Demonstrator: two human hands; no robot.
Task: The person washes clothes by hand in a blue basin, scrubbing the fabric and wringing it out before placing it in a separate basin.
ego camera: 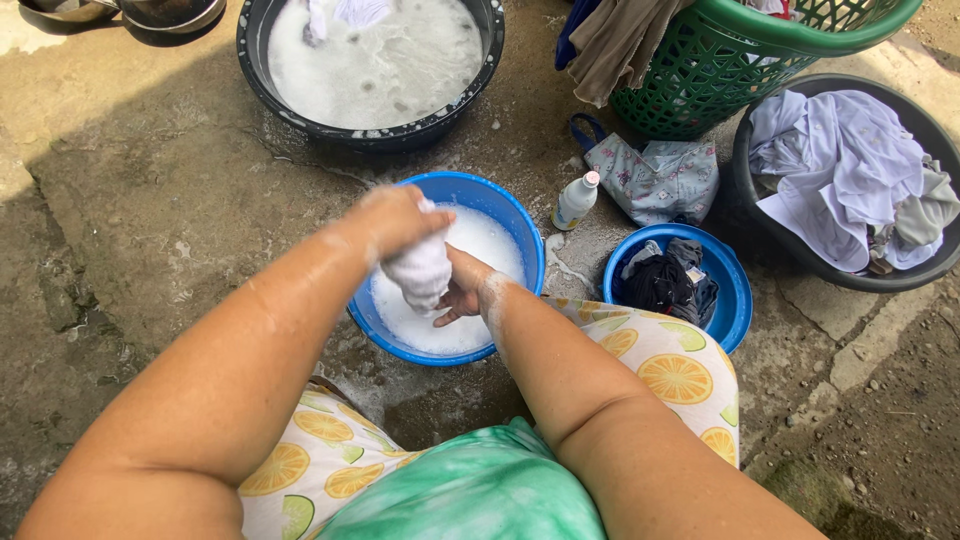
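Ground: we squat on cracked, wet concrete floor [150, 180] outdoors, half in shade, with dirt at the right.
Cloth: our white cloth [422, 270] hangs bunched over the blue basin [520, 225] of suds, its long axis running roughly top to bottom.
Left hand: our left hand [395, 218] grips the cloth's top, closed tight.
Right hand: our right hand [462, 290] holds the cloth's lower end from the side, closed on it.
Room: black tub [260, 70] ahead; bottle [575, 200] and small blue bowl [735, 290] crowd the right; bare floor lies left.
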